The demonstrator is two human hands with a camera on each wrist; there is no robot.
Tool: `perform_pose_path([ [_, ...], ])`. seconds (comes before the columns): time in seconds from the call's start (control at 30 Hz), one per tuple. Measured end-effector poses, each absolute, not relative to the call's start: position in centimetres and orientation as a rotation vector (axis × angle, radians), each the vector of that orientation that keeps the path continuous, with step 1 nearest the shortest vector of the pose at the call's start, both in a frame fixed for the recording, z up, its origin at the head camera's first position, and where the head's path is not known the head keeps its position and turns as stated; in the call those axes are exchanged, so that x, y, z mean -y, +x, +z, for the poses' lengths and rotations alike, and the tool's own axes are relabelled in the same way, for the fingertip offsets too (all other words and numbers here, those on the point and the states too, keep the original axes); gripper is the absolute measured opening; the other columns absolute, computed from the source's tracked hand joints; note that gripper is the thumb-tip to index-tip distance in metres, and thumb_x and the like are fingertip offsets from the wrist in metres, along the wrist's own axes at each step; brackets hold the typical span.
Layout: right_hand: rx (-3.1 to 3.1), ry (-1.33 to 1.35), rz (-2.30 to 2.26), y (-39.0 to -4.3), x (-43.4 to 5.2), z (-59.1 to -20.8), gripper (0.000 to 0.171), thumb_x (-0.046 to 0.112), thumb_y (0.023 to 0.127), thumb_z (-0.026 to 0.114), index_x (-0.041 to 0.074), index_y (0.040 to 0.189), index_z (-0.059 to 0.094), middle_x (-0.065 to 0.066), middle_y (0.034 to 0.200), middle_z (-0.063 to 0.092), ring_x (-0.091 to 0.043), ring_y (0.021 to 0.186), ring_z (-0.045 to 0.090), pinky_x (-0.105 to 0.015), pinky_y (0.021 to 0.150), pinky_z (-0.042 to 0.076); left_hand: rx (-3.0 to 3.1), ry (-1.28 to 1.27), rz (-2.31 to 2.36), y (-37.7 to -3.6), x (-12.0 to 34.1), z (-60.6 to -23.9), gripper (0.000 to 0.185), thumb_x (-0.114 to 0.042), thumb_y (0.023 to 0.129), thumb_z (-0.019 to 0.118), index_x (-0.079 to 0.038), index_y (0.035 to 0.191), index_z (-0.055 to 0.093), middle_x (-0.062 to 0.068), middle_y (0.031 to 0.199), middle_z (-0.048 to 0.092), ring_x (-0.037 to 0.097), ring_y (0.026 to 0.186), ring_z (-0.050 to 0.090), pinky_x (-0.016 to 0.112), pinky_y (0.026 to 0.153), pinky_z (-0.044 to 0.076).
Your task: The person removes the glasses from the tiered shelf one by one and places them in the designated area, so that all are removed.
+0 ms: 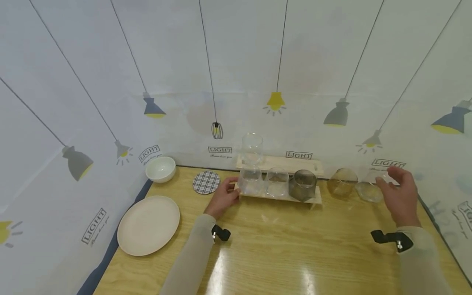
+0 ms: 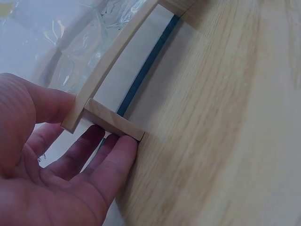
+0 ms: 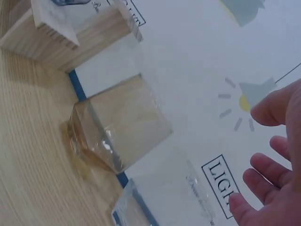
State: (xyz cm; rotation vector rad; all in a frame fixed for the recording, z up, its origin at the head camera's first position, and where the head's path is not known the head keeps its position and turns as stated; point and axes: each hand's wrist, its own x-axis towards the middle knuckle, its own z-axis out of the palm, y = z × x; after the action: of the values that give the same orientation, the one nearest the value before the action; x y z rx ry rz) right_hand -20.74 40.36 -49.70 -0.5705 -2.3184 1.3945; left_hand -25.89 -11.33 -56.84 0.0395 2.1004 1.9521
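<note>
A two-tier wooden rack (image 1: 280, 197) stands at the back of the table. Its lower shelf carries two clear glasses (image 1: 250, 180) and a grey glass (image 1: 303, 185); another clear glass (image 1: 252, 147) stands on the upper shelf. My left hand (image 1: 225, 197) holds the rack's left end. In the left wrist view its thumb (image 2: 47, 103) presses the shelf edge (image 2: 113, 61) and its fingers (image 2: 113, 160) lie under it beside the foot. My right hand (image 1: 400, 192) hovers with fingers spread beside a clear glass (image 1: 368, 189), not touching it. An amber glass (image 1: 342, 181) (image 3: 117, 127) sits between that glass and the rack.
A white bowl (image 1: 160, 169), a checked coaster (image 1: 206, 182) and a cream plate (image 1: 148, 224) lie on the table's left side. A lamp-printed cloth (image 1: 236, 82) walls in the back and both sides. The wooden tabletop (image 1: 287, 254) stretches toward me.
</note>
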Motion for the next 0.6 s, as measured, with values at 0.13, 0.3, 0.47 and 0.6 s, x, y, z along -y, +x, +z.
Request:
perform_pose_path([
  [0.13,2.177,-0.513,1.399,-20.8,-38.9,-48.9,0.045,0.018,0.101,0.070,0.018,0.144,0.059,0.024,0.121,0.058,0.004,0.118,0.055,-0.011,0.096,0.046,-2.103,0.059,1.952,-26.1,11.3,-56.5,0.043,-0.010,0.106,0.064,-0.014,0.149,0.054,0.023,0.140,0.061,0.025,0.116,0.065,0.043,0.094,0.062],
  [0.3,2.108,-0.389,1.453,-20.9,-36.6,-48.2,0.038,0.011,0.099,0.072,0.012,0.136,0.064,0.022,0.113,0.063,0.006,0.108,0.059,-0.005,0.084,0.045,-2.133,0.054,1.931,-26.0,11.2,-56.3,0.043,-0.012,0.106,0.064,-0.016,0.148,0.055,0.021,0.139,0.062,0.024,0.116,0.065,0.042,0.094,0.062],
  [0.47,2.145,-0.304,1.432,-21.0,-33.9,-47.4,0.036,0.010,0.101,0.071,0.011,0.135,0.063,0.021,0.112,0.064,0.005,0.109,0.060,-0.006,0.085,0.046,-2.136,0.041,1.926,-25.9,11.5,-56.5,0.043,-0.012,0.106,0.064,-0.015,0.148,0.055,0.020,0.139,0.062,0.024,0.118,0.064,0.038,0.092,0.061],
  [0.6,2.140,-0.220,1.457,-21.0,-31.9,-46.5,0.033,0.007,0.099,0.071,0.013,0.131,0.066,0.020,0.109,0.066,0.005,0.107,0.063,-0.007,0.084,0.048,-2.135,0.043,1.924,-25.9,11.5,-56.4,0.043,-0.013,0.106,0.064,-0.016,0.149,0.055,0.020,0.140,0.062,0.026,0.122,0.064,0.039,0.094,0.061],
])
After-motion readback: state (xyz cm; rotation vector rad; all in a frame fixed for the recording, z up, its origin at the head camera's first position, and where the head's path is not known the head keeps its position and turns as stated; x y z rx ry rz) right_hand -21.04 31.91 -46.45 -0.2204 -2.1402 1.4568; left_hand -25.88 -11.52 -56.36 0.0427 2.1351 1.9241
